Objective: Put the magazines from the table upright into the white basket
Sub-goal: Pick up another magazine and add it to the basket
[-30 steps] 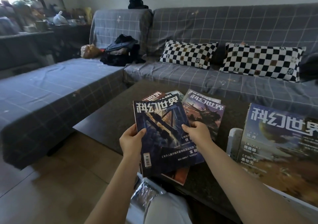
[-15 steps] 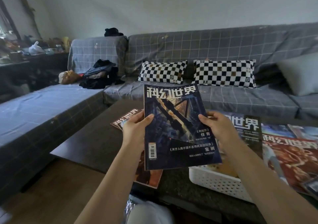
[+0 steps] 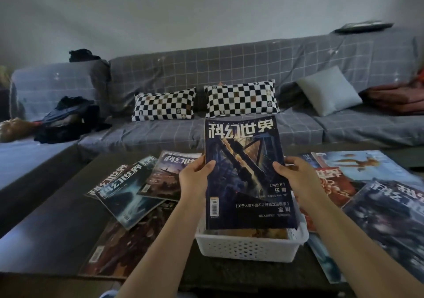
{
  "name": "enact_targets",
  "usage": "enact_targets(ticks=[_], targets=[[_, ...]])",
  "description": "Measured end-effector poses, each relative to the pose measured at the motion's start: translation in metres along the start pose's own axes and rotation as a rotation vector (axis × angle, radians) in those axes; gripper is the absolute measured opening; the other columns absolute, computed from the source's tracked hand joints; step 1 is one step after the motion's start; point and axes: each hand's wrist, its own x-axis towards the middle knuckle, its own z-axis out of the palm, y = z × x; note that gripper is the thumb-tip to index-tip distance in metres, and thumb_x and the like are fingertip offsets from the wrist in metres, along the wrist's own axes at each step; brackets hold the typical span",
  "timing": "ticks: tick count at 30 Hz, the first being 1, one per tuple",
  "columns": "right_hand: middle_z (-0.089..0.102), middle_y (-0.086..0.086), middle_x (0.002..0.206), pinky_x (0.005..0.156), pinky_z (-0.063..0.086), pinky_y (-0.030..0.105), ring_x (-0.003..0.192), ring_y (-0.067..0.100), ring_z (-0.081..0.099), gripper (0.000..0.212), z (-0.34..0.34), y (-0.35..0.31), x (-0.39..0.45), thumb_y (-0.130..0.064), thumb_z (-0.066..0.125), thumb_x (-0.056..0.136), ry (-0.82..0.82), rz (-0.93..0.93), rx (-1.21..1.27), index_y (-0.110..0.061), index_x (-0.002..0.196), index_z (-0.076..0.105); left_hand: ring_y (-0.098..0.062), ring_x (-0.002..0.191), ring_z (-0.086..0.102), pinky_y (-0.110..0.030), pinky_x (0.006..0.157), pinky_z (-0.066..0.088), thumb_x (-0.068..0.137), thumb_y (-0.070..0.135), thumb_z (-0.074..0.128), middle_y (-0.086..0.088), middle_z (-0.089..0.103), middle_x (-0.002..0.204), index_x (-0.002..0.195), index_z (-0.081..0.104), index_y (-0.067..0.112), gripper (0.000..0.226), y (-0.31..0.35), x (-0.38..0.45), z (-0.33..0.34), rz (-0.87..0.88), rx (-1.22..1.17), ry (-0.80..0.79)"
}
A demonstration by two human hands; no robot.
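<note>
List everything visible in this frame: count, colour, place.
held magazine: 1, dark blue cover, upright over the basket, a hand on each side edge
white basket: 1, white perforated plastic, near table edge, something orange-brown inside
magazines left of basket: at least 4, blue and brown covers, overlapping flat on the table
magazines right of basket: at least 4, blue and red covers, overlapping flat
table: 1, dark, before the sofa
sofa: 1, grey grid cover
checkered pillows: 2, black-and-white, on the sofa seat
grey cushion: 1, right of the pillows
dark clothes: pile, sofa corner
left hand: grip on the left edge
right hand: grip on the right edge
</note>
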Motion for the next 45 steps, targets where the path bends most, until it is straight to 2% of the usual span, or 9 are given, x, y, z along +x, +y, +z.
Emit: enact_targets(ticks=[7,10,13,17,19,23,29,34,45], targets=[[0.066,-0.004,0.082,0.054,0.045,0.021,0.07,0.009,0.064,0.019,0.001,0.032,0.004,-0.024,0.073,0.08,0.003,0.046,-0.218,-0.015,0.092,0.061,-0.016,0.094,0.068,-0.038,0.09,0.054,0.085,0.017,0.071,0.004,0.073,0.099,0.113,0.071,0.012,0.028,-0.032,0.008,0.009,0.081,0.342,0.096],[0.06,-0.01,0.072,0.049,0.037,0.017,0.063,0.003,0.057,0.015,0.007,0.041,-0.002,-0.026,0.072,0.08,0.048,0.016,-0.4,-0.018,0.085,0.059,-0.011,0.076,0.061,-0.025,0.068,0.048,0.084,0.019,0.072,0.002,0.07,0.073,0.092,0.074,0.008,0.013,-0.046,0.001,0.004,0.157,0.512,0.105],[0.057,-0.01,0.07,0.048,0.034,0.015,0.061,0.002,0.053,0.014,0.011,0.047,-0.005,-0.024,0.071,0.081,0.078,-0.022,-0.487,-0.018,0.082,0.059,-0.013,0.066,0.055,-0.029,0.066,0.048,0.085,0.02,0.071,-0.013,0.07,0.076,0.075,0.066,0.01,0.015,-0.05,-0.001,0.001,0.21,0.668,0.068],[0.055,-0.014,0.07,0.047,0.033,0.011,0.061,-0.001,0.053,0.017,0.012,0.051,-0.007,-0.02,0.072,0.079,0.074,-0.049,-0.506,-0.018,0.088,0.058,-0.014,0.078,0.065,-0.027,0.07,0.053,0.086,0.019,0.07,0.004,0.062,0.066,0.092,0.072,0.018,0.007,-0.049,-0.004,0.001,0.272,0.768,0.052],[0.057,-0.013,0.073,0.05,0.036,0.012,0.064,0.001,0.054,0.02,0.012,0.053,-0.008,-0.018,0.073,0.079,0.077,-0.067,-0.499,-0.021,0.092,0.057,-0.016,0.08,0.065,-0.02,0.064,0.049,0.087,0.022,0.069,0.001,0.066,0.08,0.093,0.071,0.018,0.007,-0.051,-0.005,0.002,0.301,0.832,0.043],[0.058,-0.006,0.085,0.054,0.036,0.013,0.07,0.004,0.053,0.021,0.011,0.057,-0.007,-0.018,0.074,0.078,0.1,-0.094,-0.515,-0.016,0.097,0.064,-0.021,0.1,0.059,-0.028,0.089,0.049,0.091,0.024,0.063,-0.01,0.057,0.117,0.109,0.067,0.009,0.023,-0.057,-0.004,0.004,0.31,0.898,0.05],[0.069,-0.001,0.094,0.056,0.04,0.013,0.076,0.007,0.059,0.023,0.011,0.061,-0.003,-0.017,0.069,0.082,0.104,-0.082,-0.496,-0.016,0.105,0.067,-0.023,0.115,0.053,-0.03,0.094,0.045,0.096,0.028,0.054,-0.009,0.056,0.123,0.116,0.063,0.009,0.029,-0.063,-0.004,0.007,0.354,0.978,0.085],[0.069,-0.002,0.107,0.074,0.053,0.027,0.092,0.012,0.063,0.035,0.011,0.062,0.0,-0.022,0.069,0.083,0.114,-0.066,-0.522,-0.016,0.116,0.064,-0.019,0.089,0.062,-0.025,0.072,0.046,0.097,0.032,0.052,-0.006,0.068,0.098,0.107,0.068,0.009,0.03,-0.061,0.0,0.006,0.33,1.023,0.105],[0.069,-0.002,0.1,0.054,0.041,0.016,0.066,-0.001,0.053,0.022,0.013,0.064,0.0,-0.022,0.066,0.085,0.119,-0.078,-0.545,-0.018,0.107,0.067,-0.013,0.069,0.057,-0.022,0.055,0.036,0.098,0.042,0.043,-0.002,0.069,0.087,0.101,0.066,0.013,0.037,-0.056,-0.002,0.013,0.26,1.318,0.078]])
